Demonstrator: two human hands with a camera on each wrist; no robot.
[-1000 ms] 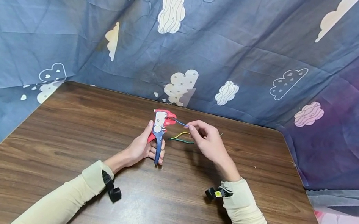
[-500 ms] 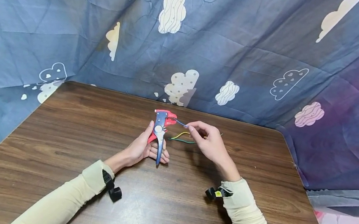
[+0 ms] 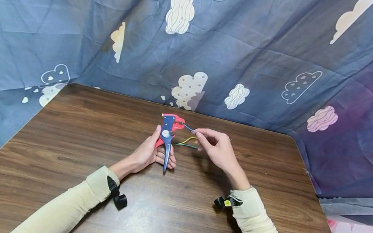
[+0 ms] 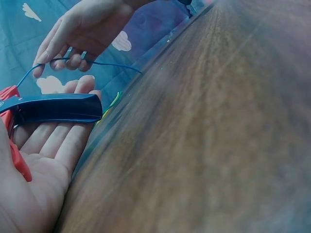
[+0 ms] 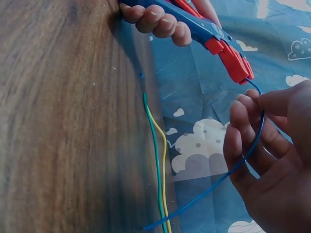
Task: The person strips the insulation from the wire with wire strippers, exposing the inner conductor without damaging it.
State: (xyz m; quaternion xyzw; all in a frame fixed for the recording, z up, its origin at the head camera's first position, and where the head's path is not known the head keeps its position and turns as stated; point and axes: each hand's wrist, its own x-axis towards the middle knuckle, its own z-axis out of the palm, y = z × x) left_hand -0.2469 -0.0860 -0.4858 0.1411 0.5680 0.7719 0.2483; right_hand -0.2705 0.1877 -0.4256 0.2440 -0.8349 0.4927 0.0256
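Note:
My left hand (image 3: pixel 147 151) holds a wire stripper (image 3: pixel 168 123) with blue body and red jaws, thumb along its back. In the left wrist view, its fingers lie loosely extended behind the blue handle (image 4: pixel 58 108), which stands apart from the red handle (image 4: pixel 20 162). Thumb and fingertips of my right hand (image 3: pixel 218 149) pinch a blue wire (image 5: pixel 263 116) close to the stripper's nose. One end of that wire meets the red jaws; the rest loops past my right fingers and trails down toward the table.
A green wire (image 5: pixel 156 155) and a yellow wire (image 5: pixel 164 155) lie on the wooden table (image 3: pixel 99 128) below my right hand. Small specks dot the tabletop. Blue cloud-print fabric (image 3: pixel 139 46) hangs behind the table's far edge.
My left fingers have loosened from the stripper's blue handle and spread outward. The tool has tilted slightly. My right hand keeps its pinch on the blue wire, nearly still.

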